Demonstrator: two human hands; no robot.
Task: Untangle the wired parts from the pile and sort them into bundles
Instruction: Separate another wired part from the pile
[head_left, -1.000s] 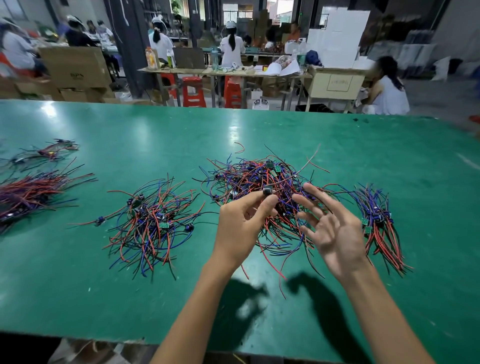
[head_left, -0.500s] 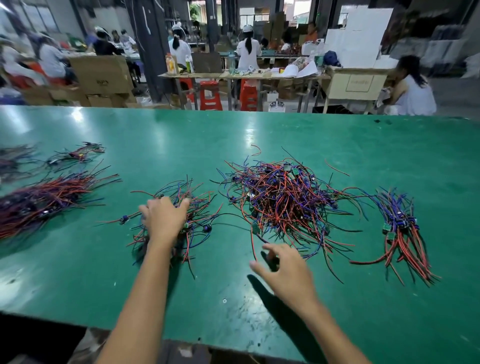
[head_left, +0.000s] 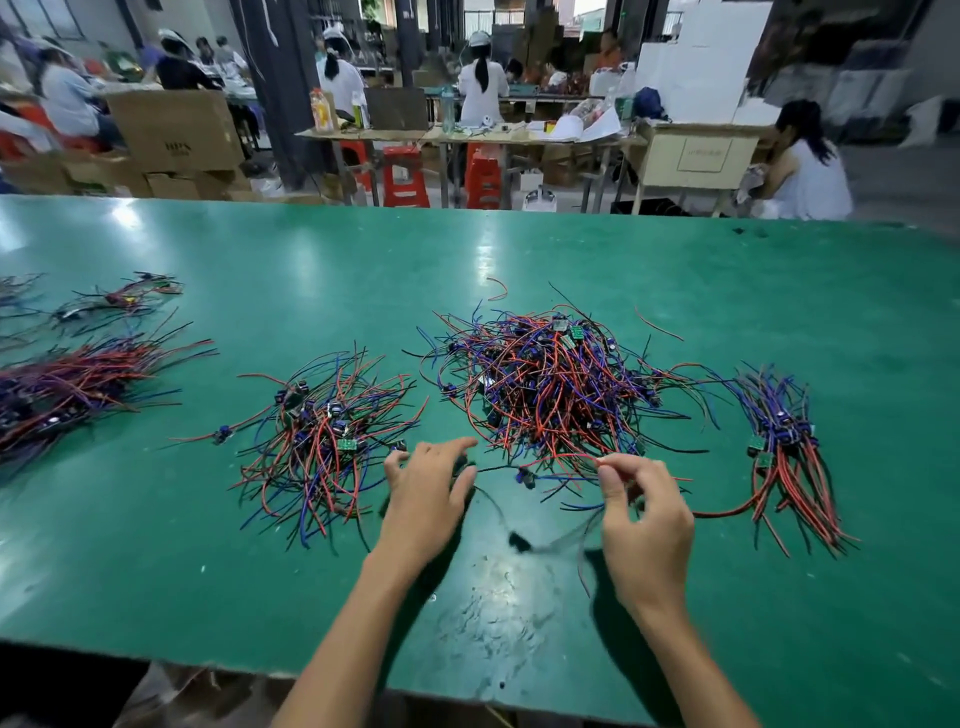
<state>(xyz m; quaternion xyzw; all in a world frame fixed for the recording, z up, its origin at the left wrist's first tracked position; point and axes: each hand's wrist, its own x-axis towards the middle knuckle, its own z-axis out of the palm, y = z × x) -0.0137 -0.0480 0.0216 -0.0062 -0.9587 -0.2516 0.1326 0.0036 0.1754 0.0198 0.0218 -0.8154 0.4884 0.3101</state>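
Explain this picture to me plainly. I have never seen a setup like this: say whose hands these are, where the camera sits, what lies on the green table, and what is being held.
There is no machine here: a person works with bare hands, filmed by a camera on their own head, looking forward and down. On the green table lie heaps of red, blue and black wired parts: a big tangled pile in the middle, a looser heap to its left, and a tidier bundle on the right. The right hand pinches a red wire at the pile's near edge. The left hand reaches between the two heaps; blur hides whether it holds anything.
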